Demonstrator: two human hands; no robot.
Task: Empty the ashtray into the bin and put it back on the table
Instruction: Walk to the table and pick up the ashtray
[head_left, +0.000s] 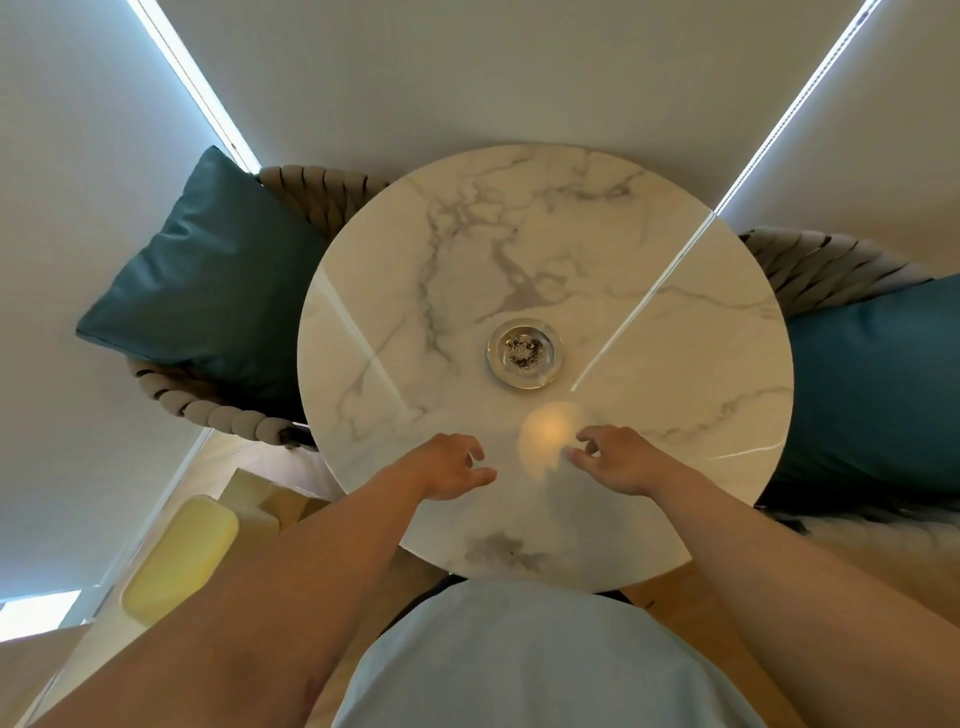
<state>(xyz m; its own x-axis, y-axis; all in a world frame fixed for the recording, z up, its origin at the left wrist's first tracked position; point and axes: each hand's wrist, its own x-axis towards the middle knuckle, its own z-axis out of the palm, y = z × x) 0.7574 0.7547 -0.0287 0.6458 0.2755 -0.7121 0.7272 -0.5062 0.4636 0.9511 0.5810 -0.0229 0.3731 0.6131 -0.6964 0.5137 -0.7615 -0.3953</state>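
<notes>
Head view: ashtray (524, 353) beyond both empty hands.

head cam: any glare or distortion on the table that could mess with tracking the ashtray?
Head view: strong wide-angle warp, straight blind edges splay outward. Two bright streaks of window light reflect across the marble table; one ends just right of the ashtray. A warm glare spot sits between the ashtray and the right hand, the left hand clear of it. The ashtray itself is sharp, ash visible.

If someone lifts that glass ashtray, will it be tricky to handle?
The ashtray looks like thick clear glass, so probably stiff, heavy for its size and breakable. Its smooth rim may be slippery. Loose ash lies inside, so tilting would likely spill it.
</notes>
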